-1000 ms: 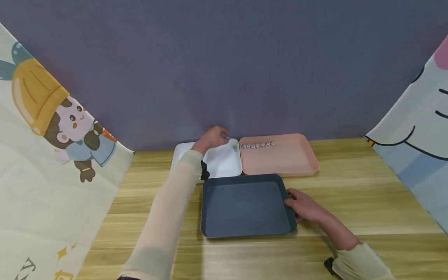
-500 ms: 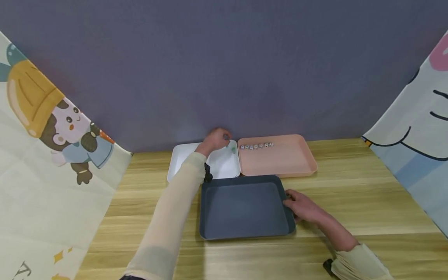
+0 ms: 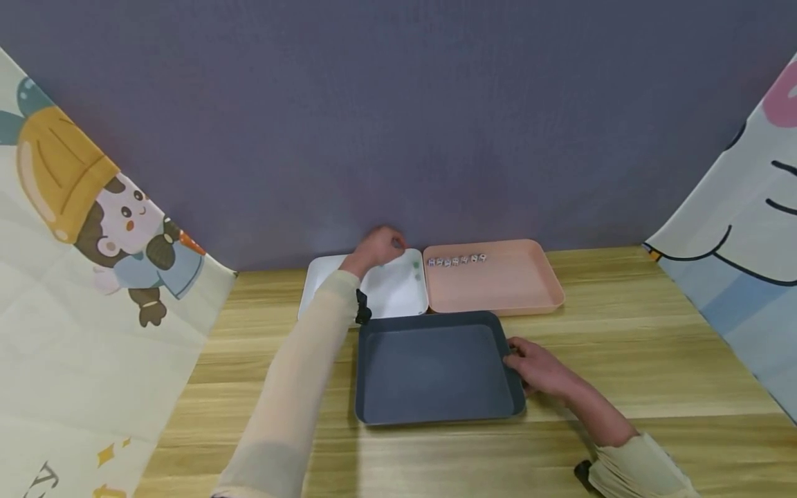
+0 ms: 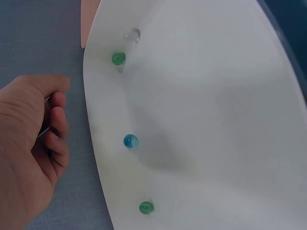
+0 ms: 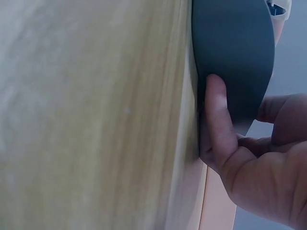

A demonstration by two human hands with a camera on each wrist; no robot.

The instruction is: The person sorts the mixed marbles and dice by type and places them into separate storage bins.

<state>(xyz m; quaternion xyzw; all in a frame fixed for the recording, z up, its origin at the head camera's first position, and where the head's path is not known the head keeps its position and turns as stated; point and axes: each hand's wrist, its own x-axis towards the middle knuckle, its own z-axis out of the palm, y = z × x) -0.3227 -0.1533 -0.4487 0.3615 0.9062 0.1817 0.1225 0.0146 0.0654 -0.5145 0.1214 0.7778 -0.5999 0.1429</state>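
A white tray (image 3: 392, 294) stands at the back left of the table, with several glass marbles inside along its far rim. The left wrist view shows a blue marble (image 4: 130, 141), two green marbles, one (image 4: 118, 58) farther up, and a clear marble (image 4: 133, 35). My left hand (image 3: 378, 245) hovers by that rim, fingers curled toward the thumb. Thin bright edges show between them, but I cannot tell whether anything is held. My right hand (image 3: 537, 366) grips the right side of a dark grey tray (image 3: 436, 373), thumb and fingers on its wall.
Right of the white tray lies a pink tray (image 3: 498, 287). A row of small white dice-like cubes (image 3: 456, 261) runs along its far left side. A grey wall (image 3: 398, 124) rises behind the trays, and printed cloths (image 3: 93, 332) flank the wooden table (image 3: 647, 346).
One second ago a small bluish thing showed at my left fingertips in the head view; now it does not. The left hand shifted slightly right, then back left. The right hand keeps its grip.
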